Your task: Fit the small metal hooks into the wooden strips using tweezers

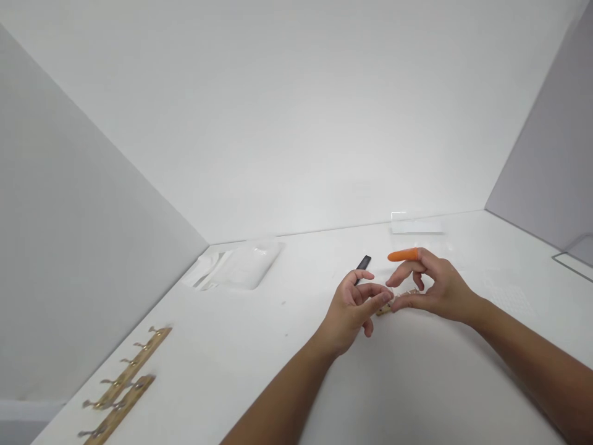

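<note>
My left hand is closed in a pinch, its thumb and index fingertips over a small light-wood strip with dark spots. What those fingertips grip is too small to make out. Across from it, my right hand curls around the same strip, its thumb along the near edge. An orange finger cot covers one raised finger of that hand. Fingers hide much of the strip, and small pale bits show along it. Just behind my left hand lies a dark, narrow tool or handle.
Two wooden hook racks with metal hooks lie at the lower left. A clear plastic bag with white contents rests near the back left. At the back stands a clear plastic piece. A faint clear dotted sheet lies right.
</note>
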The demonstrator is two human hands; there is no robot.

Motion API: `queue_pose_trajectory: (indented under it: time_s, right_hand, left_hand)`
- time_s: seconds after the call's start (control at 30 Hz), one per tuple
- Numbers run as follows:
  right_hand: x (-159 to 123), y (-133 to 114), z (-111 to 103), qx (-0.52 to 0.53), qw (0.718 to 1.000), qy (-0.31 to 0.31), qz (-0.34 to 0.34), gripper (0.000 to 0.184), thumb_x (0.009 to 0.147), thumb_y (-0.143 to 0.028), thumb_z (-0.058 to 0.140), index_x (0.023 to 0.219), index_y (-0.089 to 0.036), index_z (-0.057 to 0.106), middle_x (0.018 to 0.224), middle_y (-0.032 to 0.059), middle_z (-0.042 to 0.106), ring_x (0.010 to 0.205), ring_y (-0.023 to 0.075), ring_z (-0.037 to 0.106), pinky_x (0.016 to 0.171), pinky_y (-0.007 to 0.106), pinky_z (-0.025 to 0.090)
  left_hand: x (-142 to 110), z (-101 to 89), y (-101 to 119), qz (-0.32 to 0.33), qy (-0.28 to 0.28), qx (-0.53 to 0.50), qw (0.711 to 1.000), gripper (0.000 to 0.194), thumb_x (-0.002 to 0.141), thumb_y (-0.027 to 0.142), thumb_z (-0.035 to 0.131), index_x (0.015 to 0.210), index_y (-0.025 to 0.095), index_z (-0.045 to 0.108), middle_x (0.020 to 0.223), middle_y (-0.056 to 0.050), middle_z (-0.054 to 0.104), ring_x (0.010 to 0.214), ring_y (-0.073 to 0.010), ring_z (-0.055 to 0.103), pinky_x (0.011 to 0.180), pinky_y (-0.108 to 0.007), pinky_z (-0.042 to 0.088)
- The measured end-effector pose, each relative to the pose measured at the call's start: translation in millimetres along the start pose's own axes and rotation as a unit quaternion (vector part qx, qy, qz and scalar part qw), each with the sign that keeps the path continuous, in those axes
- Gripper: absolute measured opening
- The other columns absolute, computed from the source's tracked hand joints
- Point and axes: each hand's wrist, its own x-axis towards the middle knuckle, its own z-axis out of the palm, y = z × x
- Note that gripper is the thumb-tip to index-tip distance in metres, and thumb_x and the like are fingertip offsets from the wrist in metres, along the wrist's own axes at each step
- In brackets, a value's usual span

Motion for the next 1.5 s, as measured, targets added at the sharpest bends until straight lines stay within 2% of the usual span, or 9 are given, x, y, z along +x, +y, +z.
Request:
queue_pose_trajectory:
  time_s: [0.17,0.37,0.53,0.63,0.77,0.87,1.07,1.23,1.5]
  right_hand:
    - [0,-3,-2,-0.048,0.998,0.000,-0.039,0.041,0.082,-0.057,0.082,0.104,-0.026,0.069,0.088,0.0031,0.081,0.076,0.0216,0.075,0.055,0.030,0.045]
    - [0,0,-8,-0.098,0.994,-0.015,-0.056,0.035,0.087,-0.057,0.078,0.105,-0.027,0.071,0.091,0.0011,0.081,0.080,0.0204,0.075,0.057,0.030,0.046]
    - [5,11,-26,-0.104,0.991,-0.071,0.041,0.043,0.079,-0.060,0.082,0.105,-0.028,0.070,0.094,0.0012,0.081,0.078,0.0217,0.073,0.058,0.032,0.047]
    - [8,19,-29,-0.116,0.983,-0.121,0.073,0.043,0.078,-0.061,0.081,0.104,-0.029,0.070,0.094,0.0007,0.080,0.077,0.0220,0.071,0.059,0.032,0.046]
    - [8,28,-26,-0.128,0.976,-0.149,0.090,0.043,0.078,-0.064,0.080,0.104,-0.031,0.070,0.092,-0.0011,0.080,0.073,0.0205,0.068,0.057,0.031,0.043]
    - [8,33,-23,-0.131,0.976,-0.147,0.092,0.043,0.078,-0.063,0.080,0.106,-0.031,0.070,0.094,-0.0012,0.080,0.071,0.0194,0.067,0.057,0.031,0.042]
    - [9,35,-21,-0.120,0.978,-0.138,0.104,0.044,0.077,-0.063,0.082,0.103,-0.030,0.070,0.094,-0.0017,0.079,0.070,0.0180,0.065,0.058,0.030,0.042]
    - [8,35,-17,-0.107,0.977,-0.151,0.106,0.043,0.078,-0.063,0.082,0.102,-0.030,0.071,0.093,-0.0017,0.079,0.068,0.0166,0.063,0.057,0.029,0.040]
    - [8,37,-17,-0.102,0.977,-0.157,0.107,0.043,0.077,-0.064,0.081,0.101,-0.029,0.073,0.092,-0.0008,0.078,0.068,0.0161,0.064,0.056,0.028,0.041]
  left_hand:
    - [-1,1.3,1,-0.006,-0.001,0.003,1.000,0.060,0.076,0.047,0.088,0.110,0.023,0.044,0.097,-0.009,0.075,0.077,-0.0178,0.069,0.038,-0.016,0.037]
    - [0,2.3,1,0.000,0.013,0.034,0.999,0.052,0.077,0.050,0.086,0.102,0.023,0.049,0.096,-0.008,0.075,0.075,-0.0169,0.066,0.038,-0.017,0.040]
    - [3,1.7,-2,0.040,0.134,0.190,0.972,0.039,0.085,0.050,0.077,0.084,0.021,0.052,0.101,-0.006,0.078,0.050,-0.0083,0.052,0.044,-0.023,0.045]
    - [5,-1.5,-7,0.073,0.169,0.255,0.949,0.031,0.090,0.048,0.071,0.085,0.023,0.054,0.103,-0.004,0.080,0.044,-0.0078,0.049,0.048,-0.025,0.044]
    - [5,-6.2,-16,0.140,0.136,0.308,0.931,0.017,0.096,0.040,0.065,0.090,0.025,0.059,0.103,-0.007,0.078,0.084,-0.0231,0.072,0.058,-0.027,0.046]
    - [5,-7.9,-22,0.187,0.100,0.351,0.912,0.008,0.099,0.032,0.058,0.097,0.025,0.063,0.110,-0.009,0.073,0.108,-0.0275,0.070,0.069,-0.031,0.052]
    - [1,-5.2,-19,0.215,0.079,0.397,0.889,0.008,0.094,0.019,0.059,0.093,0.026,0.064,0.106,-0.009,0.070,0.109,-0.0290,0.065,0.072,-0.035,0.055]
    - [-2,-2.5,-16,0.227,0.064,0.461,0.856,0.012,0.093,0.021,0.060,0.103,0.024,0.066,0.103,-0.012,0.070,0.104,-0.0302,0.061,0.057,-0.031,0.048]
    - [0,-2.1,-20,0.262,0.058,0.474,0.839,0.010,0.093,0.017,0.058,0.099,0.024,0.059,0.107,-0.007,0.075,0.104,-0.0280,0.054,0.062,-0.031,0.049]
